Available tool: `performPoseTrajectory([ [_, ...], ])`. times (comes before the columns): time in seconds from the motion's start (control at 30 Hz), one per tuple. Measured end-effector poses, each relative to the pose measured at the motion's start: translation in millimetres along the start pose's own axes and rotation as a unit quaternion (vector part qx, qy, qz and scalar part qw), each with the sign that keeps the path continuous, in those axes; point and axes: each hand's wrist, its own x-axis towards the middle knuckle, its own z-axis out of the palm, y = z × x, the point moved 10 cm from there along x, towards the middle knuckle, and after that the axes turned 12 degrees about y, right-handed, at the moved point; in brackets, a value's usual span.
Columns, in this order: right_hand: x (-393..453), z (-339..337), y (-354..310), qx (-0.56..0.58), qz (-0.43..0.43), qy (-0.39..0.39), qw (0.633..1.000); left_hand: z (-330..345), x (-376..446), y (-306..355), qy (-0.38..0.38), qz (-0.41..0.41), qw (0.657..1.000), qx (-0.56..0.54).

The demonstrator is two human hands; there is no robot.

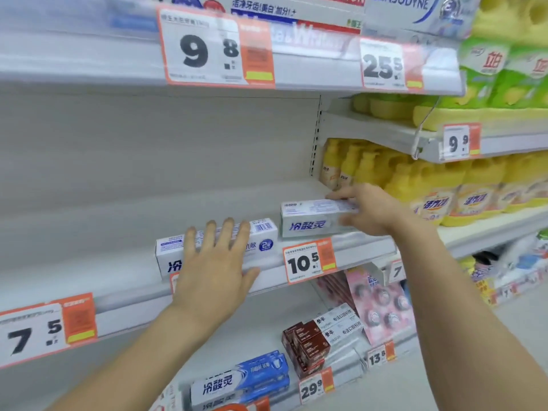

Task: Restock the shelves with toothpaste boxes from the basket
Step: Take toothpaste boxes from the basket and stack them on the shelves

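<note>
Two white toothpaste boxes lie lengthwise at the front of the middle shelf (89, 232). My left hand (215, 268) rests flat with straight fingers on the left box (264, 235). My right hand (370, 210) grips the right end of the right box (308, 221), thumb on top and fingers curled round its front. The two boxes lie almost end to end, with a small gap between them. The basket is out of view.
Price tags hang along the shelf edges, one reading 10.5 (308, 261) under the right box. Blue and brown toothpaste boxes (252, 378) fill the shelf below. Yellow detergent bottles (444, 185) stand on the shelves to the right. More toothpaste boxes sit on the top shelf (296, 13).
</note>
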Motion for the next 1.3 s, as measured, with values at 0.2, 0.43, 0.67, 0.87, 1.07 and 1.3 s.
performPoseTrajectory([
  [0.2,5.6,4.6,33.5,0.07,-0.004,0.079,0.994,5.2,17.9,22.0,0.024,0.024,0.999,-0.013],
  [0.43,-6.7,15.9,46.3,0.104,-0.005,0.064,0.993,13.3,23.9,35.2,0.014,0.019,1.0,-0.012],
  [0.67,-19.6,23.4,52.2,0.15,0.001,0.133,0.98,11.6,26.1,43.1,0.027,0.01,1.0,-0.013],
  [0.87,-31.9,30.6,56.2,0.108,0.044,0.107,0.987,11.7,25.0,42.9,0.032,0.005,0.999,-0.024],
  [1.07,-25.1,31.3,61.7,0.1,0.035,0.121,0.987,12.9,25.7,42.2,0.011,0.002,0.999,-0.03],
  [1.3,-26.1,31.5,55.3,0.025,0.048,0.107,0.993,16.4,25.7,38.9,-0.055,-0.012,0.997,-0.056],
])
